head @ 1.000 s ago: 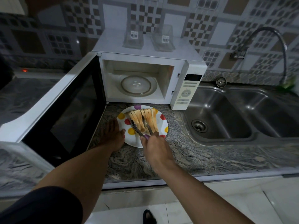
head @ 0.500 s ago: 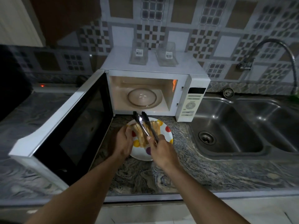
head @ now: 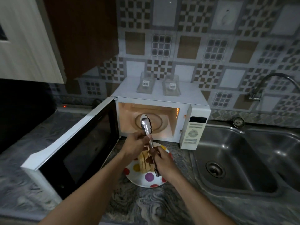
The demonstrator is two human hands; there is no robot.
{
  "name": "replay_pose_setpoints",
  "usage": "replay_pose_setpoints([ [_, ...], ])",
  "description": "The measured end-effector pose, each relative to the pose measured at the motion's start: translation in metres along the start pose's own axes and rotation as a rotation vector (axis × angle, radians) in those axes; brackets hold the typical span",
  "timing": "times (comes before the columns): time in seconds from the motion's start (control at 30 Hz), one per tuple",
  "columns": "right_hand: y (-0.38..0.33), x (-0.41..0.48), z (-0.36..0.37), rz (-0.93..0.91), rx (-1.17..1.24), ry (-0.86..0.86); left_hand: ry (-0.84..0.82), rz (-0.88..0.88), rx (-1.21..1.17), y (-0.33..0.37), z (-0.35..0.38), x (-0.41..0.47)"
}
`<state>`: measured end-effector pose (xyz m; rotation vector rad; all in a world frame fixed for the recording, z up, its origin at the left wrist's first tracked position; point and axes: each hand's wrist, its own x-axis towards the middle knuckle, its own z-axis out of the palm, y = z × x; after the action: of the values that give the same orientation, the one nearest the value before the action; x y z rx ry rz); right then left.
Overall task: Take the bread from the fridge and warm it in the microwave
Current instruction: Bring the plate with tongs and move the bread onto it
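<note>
Location: bread (head: 144, 163) slices lie on spotted plate (head: 146, 181) on worktop (head: 146, 205), before open microwave (head: 194, 132). Your left hand (head: 136, 146) and right hand (head: 164, 163) both grip tongs (head: 146, 125), tips together, empty. Judgement: bread light, soft, crushes easily; plate stiff, so lift by rim, keep level.

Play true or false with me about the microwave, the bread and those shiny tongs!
1. The microwave has its door open. True.
2. The bread is inside the microwave. False: it lies on the spotted plate on the counter.
3. The left hand and right hand both hold the tongs. True.
4. The tongs grip a slice. False: their tips are raised in front of the microwave's opening, holding nothing.
5. Two clear containers stand on top of the microwave. True.
6. The sink is left of the microwave. False: it is to the right.
</note>
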<state>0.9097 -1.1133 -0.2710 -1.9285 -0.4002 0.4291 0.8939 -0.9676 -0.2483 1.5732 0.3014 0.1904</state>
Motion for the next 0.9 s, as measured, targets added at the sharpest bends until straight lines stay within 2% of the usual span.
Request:
replay_pose_setpoints([
  [0.17, 0.002, -0.009, -0.027, 0.030, -0.086, -0.118, -0.009, 0.038, -0.006, 0.017, 0.008, -0.001],
  [0.33, -0.001, -0.011, -0.046, 0.075, -0.069, -0.240, -0.042, 0.065, -0.033, 0.035, 0.005, 0.007],
  [0.73, 0.003, 0.003, -0.039, 0.024, -0.097, -0.159, -0.047, 0.079, -0.027, 0.045, 0.000, 0.013],
  [0.83, 0.004, 0.006, -0.039, 0.060, -0.014, -0.163, -0.065, 0.074, -0.006, 0.045, 0.001, 0.014],
  [0.9, 0.005, 0.007, -0.037, 0.102, 0.128, -0.175, -0.068, 0.073, -0.002, 0.046, 0.001, 0.015],
])
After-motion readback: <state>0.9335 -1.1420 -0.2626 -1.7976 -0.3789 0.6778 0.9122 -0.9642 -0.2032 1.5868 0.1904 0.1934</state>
